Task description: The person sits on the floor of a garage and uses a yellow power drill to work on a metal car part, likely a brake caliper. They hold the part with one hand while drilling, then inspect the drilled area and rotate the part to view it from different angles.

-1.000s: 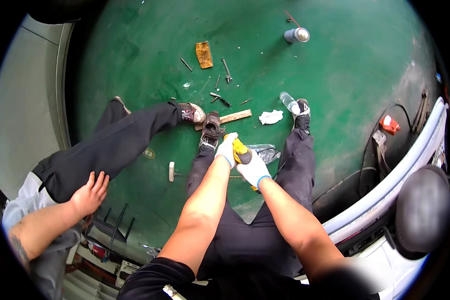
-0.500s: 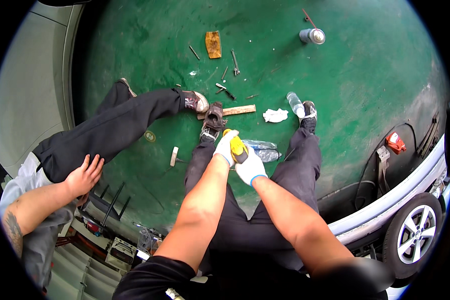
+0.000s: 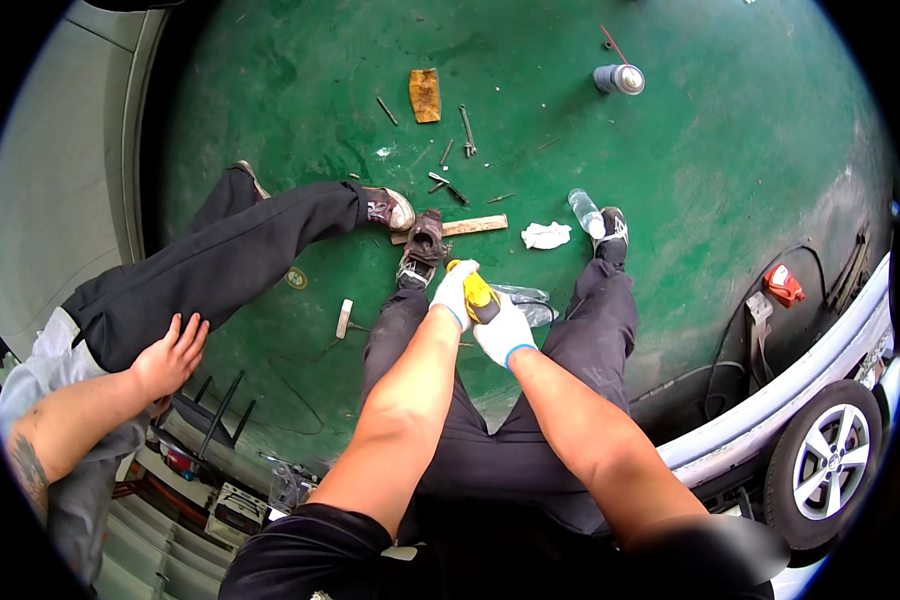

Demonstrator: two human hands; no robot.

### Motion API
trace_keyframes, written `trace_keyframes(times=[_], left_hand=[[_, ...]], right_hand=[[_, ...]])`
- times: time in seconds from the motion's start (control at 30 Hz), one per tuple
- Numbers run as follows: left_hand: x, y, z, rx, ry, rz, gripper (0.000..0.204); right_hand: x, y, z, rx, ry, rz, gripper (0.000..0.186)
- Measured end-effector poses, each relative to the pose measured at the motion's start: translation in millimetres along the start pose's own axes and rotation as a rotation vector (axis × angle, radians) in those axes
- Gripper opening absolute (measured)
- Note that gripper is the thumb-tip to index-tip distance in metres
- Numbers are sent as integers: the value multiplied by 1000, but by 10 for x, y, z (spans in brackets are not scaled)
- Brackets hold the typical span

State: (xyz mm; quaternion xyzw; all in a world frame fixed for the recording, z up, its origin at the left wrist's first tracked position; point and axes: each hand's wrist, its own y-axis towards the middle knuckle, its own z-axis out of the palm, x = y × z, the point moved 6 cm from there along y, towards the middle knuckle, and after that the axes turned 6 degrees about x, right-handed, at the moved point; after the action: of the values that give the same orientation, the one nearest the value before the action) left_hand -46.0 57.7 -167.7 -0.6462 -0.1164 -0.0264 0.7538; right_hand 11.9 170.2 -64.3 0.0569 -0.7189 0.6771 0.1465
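Note:
A yellow power tool with a dark rear end (image 3: pixel 481 298) is held between my gloved hands above my lap; its exact kind is unclear. My left hand (image 3: pixel 452 294) closes round its far end. Around the dark rear end, my right hand (image 3: pixel 507 334) is closed. Just beyond the tool, a rusty dark metal part (image 3: pixel 426 236) stands at my left shoe, against a wooden strip (image 3: pixel 477 225) on the green floor. The tool's working tip cannot be made out. Clear plastic bags (image 3: pixel 530 304) lie beyond my right hand.
At left sits another person, one hand (image 3: pixel 173 357) on their thigh. Hand tools (image 3: pixel 450 188), a brown board (image 3: pixel 425 96), a spray can (image 3: pixel 619 79), a plastic bottle (image 3: pixel 585 212) and a white cloth (image 3: pixel 546 235) lie or stand ahead. A car wheel (image 3: pixel 825 465) is at right.
The view has shifted slightly. My hands keep their hold on the yellow tool, with little movement. The other person stays seated as before.

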Motion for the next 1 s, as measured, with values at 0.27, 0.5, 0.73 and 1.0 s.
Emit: trace_keyframes(times=[0.27,0.5,0.73,1.0], left_hand=[[-5,7,22,-24,31,15,30],[30,63,-10,-71,32,11,28],[2,88,-33,-67,71,54,28],[-93,101,-161,-62,188,152,31]], right_hand=[[-8,5,-21,-21,22,6,67],[-33,10,-25,-17,34,12,64],[-20,-32,-35,-61,45,16,60],[-9,-83,12,-107,89,-59,88]])
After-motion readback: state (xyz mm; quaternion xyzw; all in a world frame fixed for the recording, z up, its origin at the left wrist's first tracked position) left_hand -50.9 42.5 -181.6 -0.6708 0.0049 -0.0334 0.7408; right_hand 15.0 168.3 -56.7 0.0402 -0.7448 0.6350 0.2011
